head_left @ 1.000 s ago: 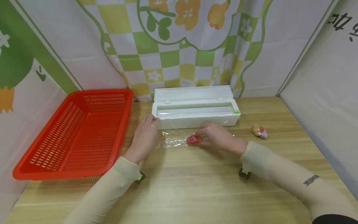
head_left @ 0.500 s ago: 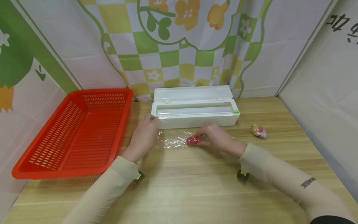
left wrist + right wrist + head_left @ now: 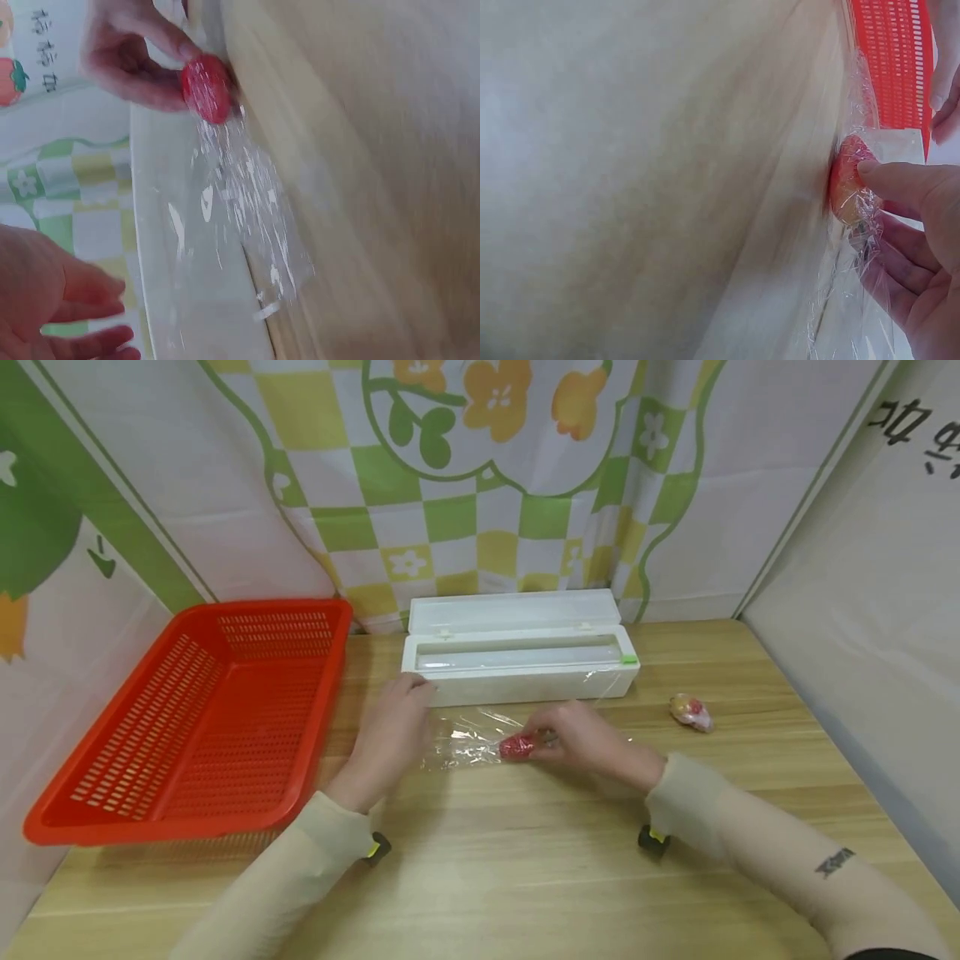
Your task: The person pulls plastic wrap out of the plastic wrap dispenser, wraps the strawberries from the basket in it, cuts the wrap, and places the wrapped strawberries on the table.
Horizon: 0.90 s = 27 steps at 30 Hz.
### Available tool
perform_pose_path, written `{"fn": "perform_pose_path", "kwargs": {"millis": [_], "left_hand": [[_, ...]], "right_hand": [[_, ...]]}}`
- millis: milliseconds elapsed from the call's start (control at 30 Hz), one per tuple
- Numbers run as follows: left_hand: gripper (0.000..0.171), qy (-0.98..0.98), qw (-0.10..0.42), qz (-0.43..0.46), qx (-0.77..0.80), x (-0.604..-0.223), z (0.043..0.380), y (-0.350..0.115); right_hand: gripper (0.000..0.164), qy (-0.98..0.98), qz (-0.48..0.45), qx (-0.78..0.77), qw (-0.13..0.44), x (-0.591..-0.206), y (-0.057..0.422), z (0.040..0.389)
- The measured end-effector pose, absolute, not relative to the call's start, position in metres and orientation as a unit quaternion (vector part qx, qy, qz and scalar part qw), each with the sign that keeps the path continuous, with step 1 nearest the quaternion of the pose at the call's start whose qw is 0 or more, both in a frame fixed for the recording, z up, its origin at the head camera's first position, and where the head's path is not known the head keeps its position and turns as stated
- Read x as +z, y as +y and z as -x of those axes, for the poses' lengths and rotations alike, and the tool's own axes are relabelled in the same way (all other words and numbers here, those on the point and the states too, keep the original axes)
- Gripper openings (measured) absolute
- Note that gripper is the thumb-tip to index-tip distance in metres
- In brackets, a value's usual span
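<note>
My right hand (image 3: 581, 739) pinches a small red-and-yellow fruit (image 3: 516, 746) between thumb and fingers. Clear cling film (image 3: 468, 745) clings around the fruit and trails left over the wooden table. In the right wrist view the fruit (image 3: 851, 180) shows red at one end and yellow-orange at the other, with crinkled film along the fingers. My left hand (image 3: 393, 727) is near the left end of a white cling film box (image 3: 525, 685), its fingers (image 3: 90, 307) loosely bent and apart, holding nothing. The box's lid stands up, and a roll of film (image 3: 517, 657) lies inside.
A red plastic basket (image 3: 307, 752) stands on the left of the table (image 3: 517, 877). To the right of the box lies a small yellow-and-red piece wrapped in film (image 3: 691, 712). A patterned curtain (image 3: 480, 510) hangs behind the box.
The fruit in my right hand has dropped slightly toward me, and the film beside it has crinkled and shifted. My left hand has changed position a little at the box's left end.
</note>
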<state>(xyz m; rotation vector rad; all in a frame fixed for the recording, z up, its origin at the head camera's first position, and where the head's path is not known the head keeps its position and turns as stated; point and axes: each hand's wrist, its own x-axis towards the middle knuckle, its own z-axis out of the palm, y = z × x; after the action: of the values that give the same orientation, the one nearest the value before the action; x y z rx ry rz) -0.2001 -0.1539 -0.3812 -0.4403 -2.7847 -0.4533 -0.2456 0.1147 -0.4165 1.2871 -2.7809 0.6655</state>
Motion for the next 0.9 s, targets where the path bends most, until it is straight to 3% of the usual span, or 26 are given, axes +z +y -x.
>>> {"fn": "perform_pose_path", "kwargs": {"millis": [100,400,667,900], "left_hand": [[0.036,-0.959,0.122,0.185,-0.179,-0.383,0.192,-0.142],[0.031,-0.928,0.061,0.312,-0.192,-0.392,0.171,-0.110],[0.027,-0.905,0.044,0.369,-0.208,-0.401,0.164,-0.097],[0.031,-0.910,0.003,0.364,-0.197,-0.408,0.160,-0.091]], "right_hand": [[0.021,-0.886,-0.415,0.207,0.006,-0.416,0.117,0.241],[0.020,-0.879,-0.414,0.232,-0.041,-0.414,0.122,0.224],[0.019,-0.873,-0.414,0.250,-0.068,-0.414,0.126,0.211],[0.021,-0.868,-0.407,0.266,-0.103,-0.413,0.129,0.202]]}}
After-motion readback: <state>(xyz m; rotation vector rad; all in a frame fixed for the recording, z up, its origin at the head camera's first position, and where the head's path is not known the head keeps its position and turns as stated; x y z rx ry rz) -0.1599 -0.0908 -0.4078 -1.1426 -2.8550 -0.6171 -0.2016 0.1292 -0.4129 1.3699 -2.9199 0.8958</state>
